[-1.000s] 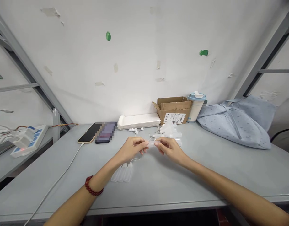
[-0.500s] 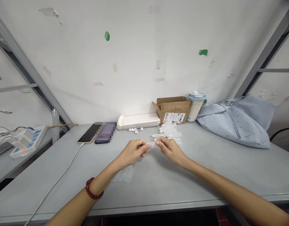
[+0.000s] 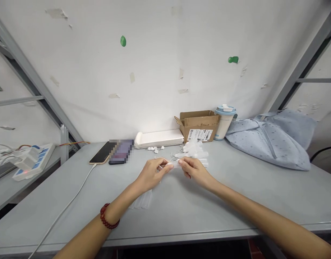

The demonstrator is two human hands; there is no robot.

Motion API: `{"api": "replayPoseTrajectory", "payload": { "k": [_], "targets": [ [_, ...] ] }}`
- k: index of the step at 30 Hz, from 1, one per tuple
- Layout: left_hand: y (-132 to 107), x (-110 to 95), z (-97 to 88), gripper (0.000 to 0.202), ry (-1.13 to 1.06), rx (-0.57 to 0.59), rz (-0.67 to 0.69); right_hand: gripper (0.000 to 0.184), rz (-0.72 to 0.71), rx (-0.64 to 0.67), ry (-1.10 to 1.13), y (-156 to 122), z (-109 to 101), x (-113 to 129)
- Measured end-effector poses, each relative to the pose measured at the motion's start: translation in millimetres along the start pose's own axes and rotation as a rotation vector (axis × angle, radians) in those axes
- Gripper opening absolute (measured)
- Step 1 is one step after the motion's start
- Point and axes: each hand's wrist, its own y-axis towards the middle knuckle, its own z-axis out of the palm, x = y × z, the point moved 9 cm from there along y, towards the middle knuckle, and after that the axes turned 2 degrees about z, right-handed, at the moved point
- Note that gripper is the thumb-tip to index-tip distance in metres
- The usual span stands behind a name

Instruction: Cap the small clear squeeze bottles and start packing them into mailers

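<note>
Above the table's middle, my left hand [image 3: 152, 175] and my right hand [image 3: 197, 173] pinch opposite ends of a small clear plastic tube [image 3: 176, 164]. Its exact shape is partly hidden by my fingers. Just beyond my right hand lies a heap of clear plastic pieces [image 3: 192, 148], with thin hooked strands at its left side. More clear plastic tubes [image 3: 144, 200] lie side by side beneath my left forearm. Several small white caps [image 3: 154, 149] are scattered past my left hand.
A white stack of flat packets [image 3: 160, 138], an open cardboard box [image 3: 200, 127] and a lidded cup [image 3: 224, 124] stand by the wall. At right lies a blue cloth bag [image 3: 267, 142]. Two phones [image 3: 102, 154] lie left, one with a white cable [image 3: 70, 203]. A power strip [image 3: 36, 163] is farther left.
Both hands keep hold of the clear plastic tube. The left fingers have shifted slightly on their end, and the fingers of the right hand have curled differently.
</note>
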Motion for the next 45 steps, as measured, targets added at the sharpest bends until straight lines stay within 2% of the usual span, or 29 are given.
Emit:
{"api": "replayPoseTrajectory", "payload": {
  "k": [3, 6, 12, 15, 18, 21, 26, 29, 31, 33, 40, 45],
  "targets": [
    [-0.2, 2.2, 6.9, 0.039, -0.029, 0.082, -0.054, 0.037, -0.016, -0.007, 0.005, -1.7, 0.5, 3.8],
    [-1.4, 7.8, 9.9, 0.043, -0.092, 0.106, -0.123, 0.033, -0.071, -0.03, -0.018, -3.0, 0.1, 7.4],
    [-5.4, 18.1, 13.3, 0.047, -0.252, 0.134, -0.271, 0.026, -0.391, -0.082, -0.352, -11.7, 5.0, 24.5],
    [-4.9, 15.6, 13.8, 0.047, -0.238, 0.147, -0.254, 0.028, -0.435, -0.065, -0.392, -14.6, 7.7, 27.5],
    [-3.9, 11.1, 13.5, 0.046, -0.164, 0.145, -0.203, 0.027, -0.37, -0.05, -0.321, -13.4, 5.2, 27.6],
    [-3.0, 3.3, 13.8, 0.042, 0.003, 0.14, -0.087, 0.032, -0.252, 0.005, -0.197, -8.8, 5.5, 21.2],
    [-5.7, -13.6, 13.2, 0.037, 0.434, 0.033, 0.204, 0.045, 0.062, 0.205, 0.313, -2.8, 21.0, -5.5],
    [-8.3, -15.7, 16.3, 0.037, 0.52, 0.016, 0.27, 0.045, 0.235, 0.28, 0.522, -6.5, 30.8, -15.1],
    [-8.4, -15.5, 15.3, 0.037, 0.499, 0.008, 0.261, 0.043, 0.284, 0.287, 0.555, -8.7, 32.4, -16.5],
    [-7.0, -14.9, 12.9, 0.035, 0.435, 0.013, 0.223, 0.044, 0.268, 0.272, 0.538, -8.8, 30.9, -14.6],
    [-4.1, 2.6, 12.3, 0.046, -0.011, 0.123, -0.103, 0.047, 0.057, 0.115, 0.278, -2.8, 15.4, -2.6],
    [-5.2, 2.7, 13.5, 0.044, -0.029, 0.122, -0.106, 0.047, 0.092, 0.142, 0.347, -3.4, 18.5, -4.6]
  ]
}}
